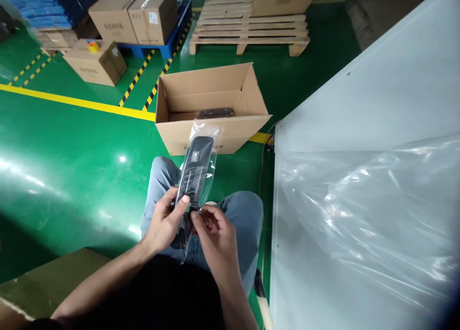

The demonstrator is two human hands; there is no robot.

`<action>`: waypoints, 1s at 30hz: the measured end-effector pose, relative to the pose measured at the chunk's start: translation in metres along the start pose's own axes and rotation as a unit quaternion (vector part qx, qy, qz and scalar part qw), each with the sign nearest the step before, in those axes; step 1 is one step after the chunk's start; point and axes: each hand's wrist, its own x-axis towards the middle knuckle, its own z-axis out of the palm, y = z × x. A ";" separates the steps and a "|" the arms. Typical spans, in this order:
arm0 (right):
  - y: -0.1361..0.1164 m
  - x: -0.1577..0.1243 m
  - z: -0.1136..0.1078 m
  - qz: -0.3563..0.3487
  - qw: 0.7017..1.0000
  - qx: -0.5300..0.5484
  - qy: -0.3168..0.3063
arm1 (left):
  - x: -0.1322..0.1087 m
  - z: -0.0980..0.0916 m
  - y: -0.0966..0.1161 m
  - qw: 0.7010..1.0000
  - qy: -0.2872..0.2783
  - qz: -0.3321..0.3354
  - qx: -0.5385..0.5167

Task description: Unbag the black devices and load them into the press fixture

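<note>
Gently, I am gripping the black remote with the left hand, the right hand pinching its clear bag taut at six o'clock.

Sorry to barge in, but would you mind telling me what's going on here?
A seated person holds a black remote inside a clear bag over their lap. The left hand grips the remote's lower end, while the right hand pinches the bag's bottom edge with its fingers. An open carton stands on the green floor ahead, with a dark item inside. Clear film lies on the white table to the right.
</note>
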 end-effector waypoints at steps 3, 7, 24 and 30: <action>0.001 -0.003 0.001 0.002 1.000 -0.001 0.008 | -0.002 -0.001 -0.002 0.999 0.010 -0.001 0.035; 0.006 0.002 -0.010 0.002 0.999 -0.014 0.034 | -0.001 -0.007 0.000 0.999 0.014 -0.014 0.026; 0.019 -0.004 -0.011 0.019 0.997 0.024 -0.066 | 0.015 -0.012 0.003 0.997 0.068 0.041 -0.020; 0.021 0.001 -0.027 0.046 0.993 0.064 -0.091 | 0.022 -0.010 0.014 0.970 0.095 -0.097 -0.201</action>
